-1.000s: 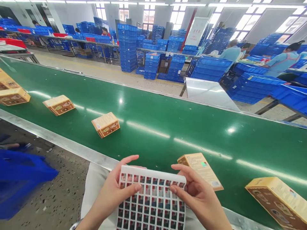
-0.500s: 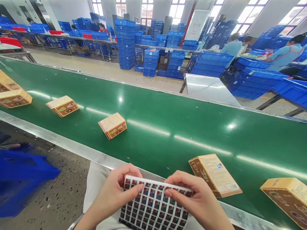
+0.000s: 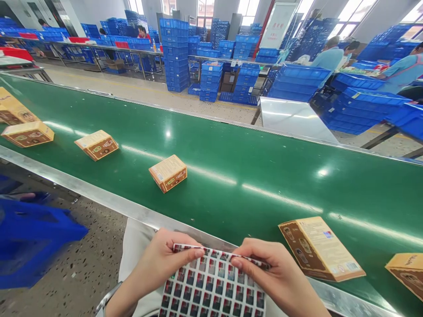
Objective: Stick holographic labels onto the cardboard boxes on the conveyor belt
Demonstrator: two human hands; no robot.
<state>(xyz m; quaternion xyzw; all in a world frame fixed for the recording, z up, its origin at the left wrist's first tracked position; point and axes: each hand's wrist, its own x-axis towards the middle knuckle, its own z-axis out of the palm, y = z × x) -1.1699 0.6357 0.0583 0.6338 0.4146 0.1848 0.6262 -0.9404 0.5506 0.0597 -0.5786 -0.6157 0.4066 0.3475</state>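
Observation:
Between my hands is a white sticker sheet [image 3: 213, 286] printed with rows of small dark and red squares. Its top edge is bent over. My left hand [image 3: 175, 253] pinches that edge near the left corner, thumb on the printed face. Toward the right end, my right hand [image 3: 264, 259] grips the same edge between thumb and fingers. The sheet's lower part runs out of view. Nearest to my right hand, a brown and cream carton [image 3: 320, 248] lies on the green conveyor belt [image 3: 211, 207].
Other cartons lie on the belt: one near the middle [image 3: 168, 173], one further left [image 3: 96, 144], and more at both ends. A metal rail [image 3: 145, 224] edges the belt. A blue plastic stool [image 3: 36, 242] stands at left. Crates [image 3: 175, 53] and seated people are beyond.
The cartons have shifted to the right along the belt. My hands keep their hold on the sticker sheet, and its top edge is folded a little further over.

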